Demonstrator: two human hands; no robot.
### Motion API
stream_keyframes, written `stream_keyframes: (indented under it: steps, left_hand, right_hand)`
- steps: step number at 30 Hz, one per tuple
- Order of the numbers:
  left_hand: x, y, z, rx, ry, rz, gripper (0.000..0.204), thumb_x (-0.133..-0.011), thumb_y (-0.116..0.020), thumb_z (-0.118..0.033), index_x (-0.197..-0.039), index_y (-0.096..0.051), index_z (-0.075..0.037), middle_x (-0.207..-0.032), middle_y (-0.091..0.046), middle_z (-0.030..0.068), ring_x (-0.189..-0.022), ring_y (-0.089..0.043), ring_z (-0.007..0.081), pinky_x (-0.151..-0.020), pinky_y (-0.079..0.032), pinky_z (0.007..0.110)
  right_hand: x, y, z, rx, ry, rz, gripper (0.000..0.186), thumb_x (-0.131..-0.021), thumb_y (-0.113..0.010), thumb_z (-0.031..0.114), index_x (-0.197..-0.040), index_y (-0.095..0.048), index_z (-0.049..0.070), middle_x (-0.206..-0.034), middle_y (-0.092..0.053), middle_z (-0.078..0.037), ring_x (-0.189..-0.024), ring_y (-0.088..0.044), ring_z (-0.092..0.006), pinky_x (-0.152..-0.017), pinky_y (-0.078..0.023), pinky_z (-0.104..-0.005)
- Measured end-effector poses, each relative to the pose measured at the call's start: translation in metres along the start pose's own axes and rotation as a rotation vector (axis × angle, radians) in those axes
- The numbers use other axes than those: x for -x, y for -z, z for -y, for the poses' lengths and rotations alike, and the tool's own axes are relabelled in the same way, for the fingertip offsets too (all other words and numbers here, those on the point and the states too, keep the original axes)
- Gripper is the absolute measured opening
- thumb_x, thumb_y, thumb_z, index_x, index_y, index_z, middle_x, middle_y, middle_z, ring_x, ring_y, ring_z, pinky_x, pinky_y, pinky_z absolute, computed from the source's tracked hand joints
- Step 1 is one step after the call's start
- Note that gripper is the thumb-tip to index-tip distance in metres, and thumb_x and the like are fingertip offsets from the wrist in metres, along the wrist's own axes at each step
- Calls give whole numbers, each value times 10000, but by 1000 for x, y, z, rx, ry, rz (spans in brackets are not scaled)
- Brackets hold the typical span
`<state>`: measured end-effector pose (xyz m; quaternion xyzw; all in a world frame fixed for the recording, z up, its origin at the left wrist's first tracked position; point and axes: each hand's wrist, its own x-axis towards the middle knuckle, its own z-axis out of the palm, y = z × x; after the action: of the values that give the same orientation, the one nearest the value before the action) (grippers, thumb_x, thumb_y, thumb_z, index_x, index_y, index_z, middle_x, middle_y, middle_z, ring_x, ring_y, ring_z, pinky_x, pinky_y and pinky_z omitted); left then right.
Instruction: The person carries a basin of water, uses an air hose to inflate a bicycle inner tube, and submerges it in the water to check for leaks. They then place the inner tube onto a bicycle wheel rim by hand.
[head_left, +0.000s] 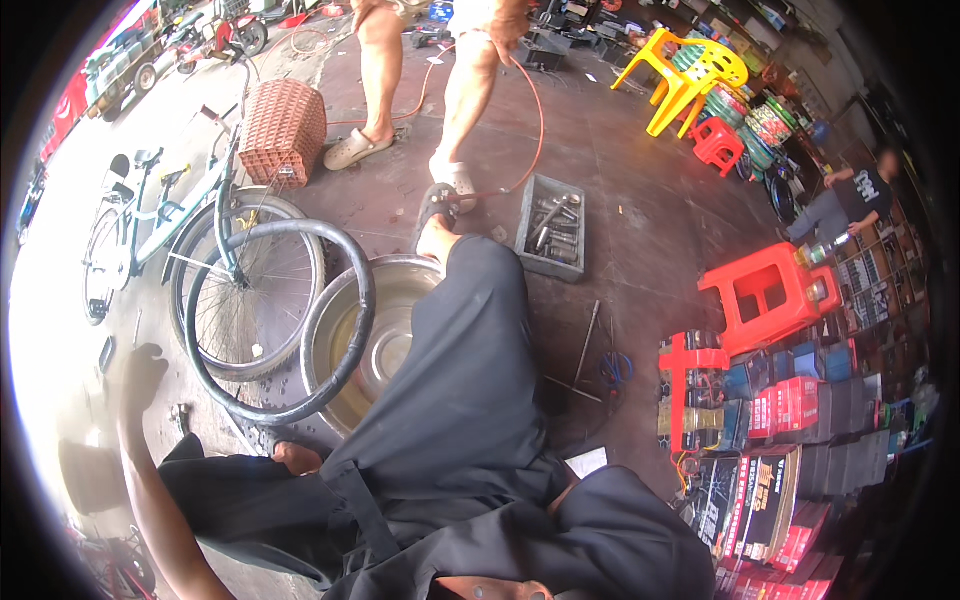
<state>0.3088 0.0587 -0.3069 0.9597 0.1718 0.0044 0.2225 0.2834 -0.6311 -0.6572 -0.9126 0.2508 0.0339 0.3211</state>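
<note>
My left hand (140,380) is raised at the left, washed out by glare. Its fingers look loosely curved and apart, with nothing visible in them. A dark inner tube (366,290) stands out in a loop to its right, leaning across the front wheel (318,262) of a pale blue bicycle (150,250) and over the rim of a metal basin (318,345) that holds some liquid. My right hand does not show. At the bottom edge a patch of skin-coloured surface is too cut off to name.
A grey tray of sockets and tools (552,268) lies ahead, a T-shaped wrench (588,345) to the right. Another person's legs (470,110) stand beyond a red hose (543,130). Boxes (745,500), a red stool (770,325) and a yellow chair (690,85) line the right.
</note>
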Motion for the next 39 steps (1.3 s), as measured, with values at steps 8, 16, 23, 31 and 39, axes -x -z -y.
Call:
stream_keyframes:
  steps: [8,16,23,31,39]
  left_hand:
    - [4,-2,-3,70,117,-27,329,-791,-566,-83,-1098,-591,30,-633,-558,59,-501,-515,117,-424,-413,272]
    - [-5,17,66,336,142,-165,232,-785,-535,-65,-1006,-565,-4,-593,-454,0,-441,-422,78,-361,-343,237]
    - [5,41,93,461,284,-143,202,-793,-502,-87,-973,-576,-31,-557,-463,5,-390,-409,85,-334,-319,246]
    - [-3,-4,72,428,249,-71,199,-794,-494,-95,-960,-582,-32,-553,-466,4,-379,-411,86,-325,-317,247]
    - [-17,43,182,2,334,-92,219,-811,-542,-125,-994,-573,-11,-582,-494,15,-443,-472,109,-386,-395,278]
  right_hand:
    - [-60,-2,-36,-161,-169,-179,428,-866,-638,375,-1003,-670,-29,-987,-666,-235,-939,-648,-367,-803,-499,-439]
    - [-89,63,-73,-685,-716,-312,597,-835,-661,442,-1077,-625,-102,-1081,-661,-218,-961,-656,-294,-841,-496,-383]
    - [-67,133,-50,-677,-784,-364,547,-778,-739,407,-1084,-632,-33,-1089,-669,-158,-926,-632,-249,-856,-482,-378]
    - [-108,194,-210,-917,-702,-614,524,-801,-703,399,-1139,-599,11,-1068,-646,-160,-983,-621,-280,-801,-516,-440]
    - [-86,210,-178,-981,-920,-418,379,-856,-638,331,-1192,-603,160,-1279,-541,-61,-1195,-483,-262,-965,-378,-591]
